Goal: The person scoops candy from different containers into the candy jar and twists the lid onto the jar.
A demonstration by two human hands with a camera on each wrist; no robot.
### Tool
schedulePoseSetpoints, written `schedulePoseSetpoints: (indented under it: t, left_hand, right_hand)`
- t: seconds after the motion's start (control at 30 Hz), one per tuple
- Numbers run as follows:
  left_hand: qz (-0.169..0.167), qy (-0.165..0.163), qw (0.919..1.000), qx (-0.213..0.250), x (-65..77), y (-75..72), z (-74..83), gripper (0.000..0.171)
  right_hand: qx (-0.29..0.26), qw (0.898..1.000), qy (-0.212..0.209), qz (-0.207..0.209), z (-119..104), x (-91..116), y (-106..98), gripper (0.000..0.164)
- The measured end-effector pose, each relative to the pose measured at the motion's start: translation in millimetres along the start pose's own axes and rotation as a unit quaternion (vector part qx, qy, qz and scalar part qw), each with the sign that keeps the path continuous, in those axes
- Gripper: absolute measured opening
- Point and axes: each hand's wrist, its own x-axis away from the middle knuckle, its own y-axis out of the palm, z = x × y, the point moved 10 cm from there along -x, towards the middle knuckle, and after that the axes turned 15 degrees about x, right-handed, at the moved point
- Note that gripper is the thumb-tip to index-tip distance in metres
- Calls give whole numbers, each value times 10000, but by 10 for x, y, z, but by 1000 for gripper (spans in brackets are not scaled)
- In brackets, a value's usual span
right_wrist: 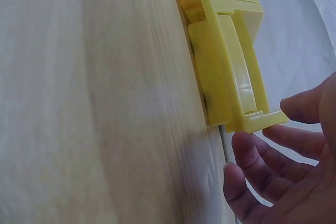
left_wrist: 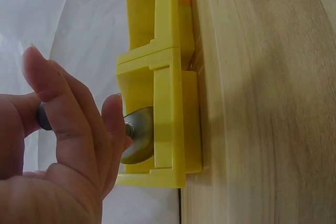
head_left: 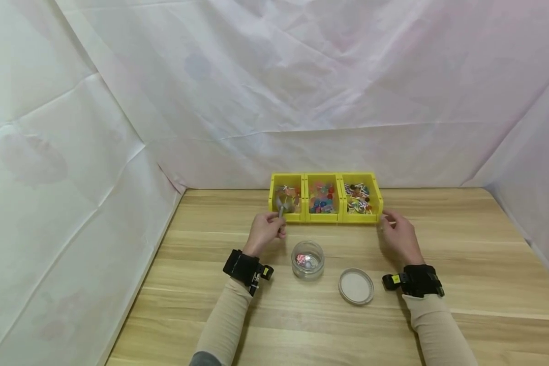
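My left hand (head_left: 264, 231) grips the handle of a metal spoon (left_wrist: 140, 137). The spoon's bowl dips into the left yellow bin (head_left: 295, 218), among small colourful pieces and short white sticks. At the far right of the row, my right hand (head_left: 400, 236) pinches the side edge of the right yellow bin (right_wrist: 239, 72), thumb on one face and index finger on the other. Between the hands, nearer the body, stands an uncovered glass jar (head_left: 307, 275) with a few pink and pale pieces at its bottom.
The middle yellow bin (head_left: 322, 218) holds red, pink and blue pieces; the right one holds beads and striped sticks. A round lid (head_left: 356, 287) lies flat right of the jar. White cloth (head_left: 320, 76) hangs behind the wooden table (head_left: 311, 330) and along its sides.
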Motion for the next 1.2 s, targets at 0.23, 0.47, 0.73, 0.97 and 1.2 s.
schedulePoseSetpoints:
  t: [0.23,0.47,0.73,0.97,1.2]
  left_hand:
    - [-3,-23,10000,-23,-32,3,-25,39]
    - [-6,1,10000,-50,-70,-7,-82,41]
    - [-12,-45,10000,88,-76,2,-134,40]
    - [-20,-98,9998,190,-105,32,-171,39]
    - [-162,-246,9985,471,-138,76,-189,39]
  right_hand:
    - [11,10000,-19,-52,-14,-10,21,49]
    - [8,10000,-46,-59,-18,-10,38,48]
    - [49,9999,-60,-78,-19,1,42,50]
    - [35,9999,-87,-80,-28,18,44,49]
    - [4,9999,-100,-20,-24,3,37,47]
